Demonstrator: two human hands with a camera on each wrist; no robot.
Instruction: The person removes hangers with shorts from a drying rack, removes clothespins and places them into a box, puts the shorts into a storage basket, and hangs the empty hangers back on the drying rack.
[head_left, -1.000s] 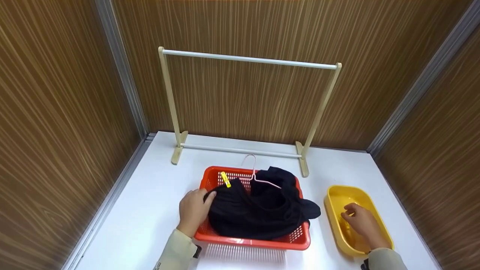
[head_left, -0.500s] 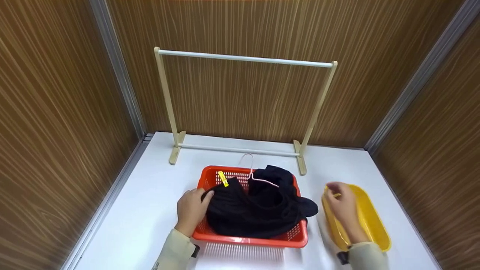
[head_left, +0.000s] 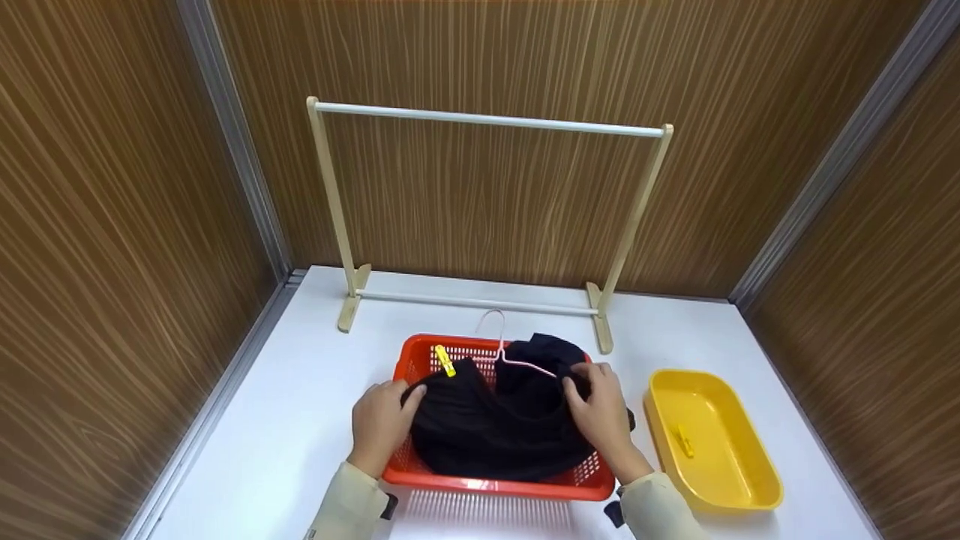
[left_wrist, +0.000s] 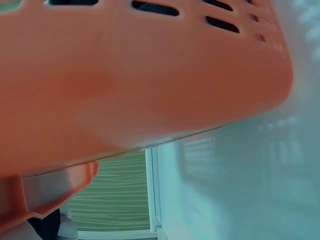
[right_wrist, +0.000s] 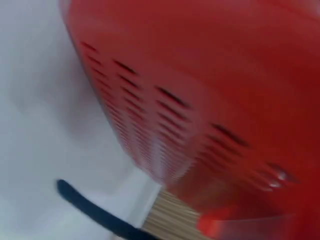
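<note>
A black garment lies bunched in a red basket, with a pink hanger set in it. A yellow clothespin sits at the garment's upper left edge. My left hand pinches the cloth at the basket's left side. Beside the hanger's right end, my right hand has thumb and fingers curled on the dark cloth; whether anything else is in those fingers is hidden. The left wrist view shows the basket's outer wall and a bit of black cloth between fingertips.
A yellow tray at the right holds a yellow clothespin. Behind the basket stands a wooden rack with a white rail. Wood-grain panels enclose the white table. A dark strap crosses the right wrist view.
My right hand has left the yellow tray, moved left over its rim, and come to the garment's right side. My left hand keeps its grip on the cloth.
</note>
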